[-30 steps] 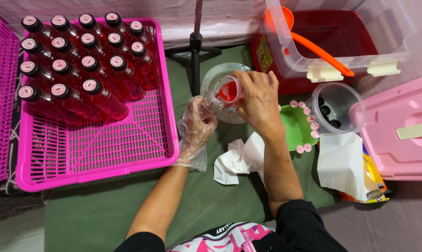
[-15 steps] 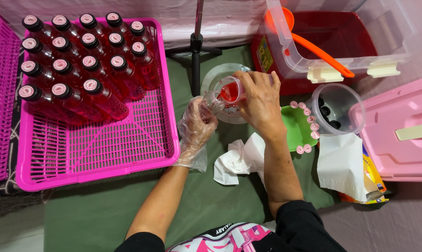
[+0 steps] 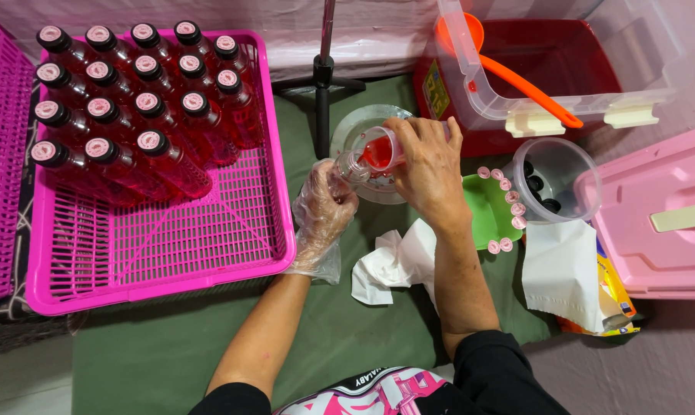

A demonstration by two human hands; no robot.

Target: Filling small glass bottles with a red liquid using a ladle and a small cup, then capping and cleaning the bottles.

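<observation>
Above green cloth (image 3: 171, 346), right hand (image 3: 428, 165) grips tilted cup (image 3: 380, 152); gloved left hand (image 3: 324, 207) clasps bottle (image 3: 353, 165).

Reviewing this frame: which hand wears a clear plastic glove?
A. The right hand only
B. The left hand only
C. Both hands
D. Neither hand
B: the left hand is wrapped in a crinkled clear glove while it grips a small bottle, whereas the right hand, tilting a measuring cup of red liquid toward it, is bare.
</observation>
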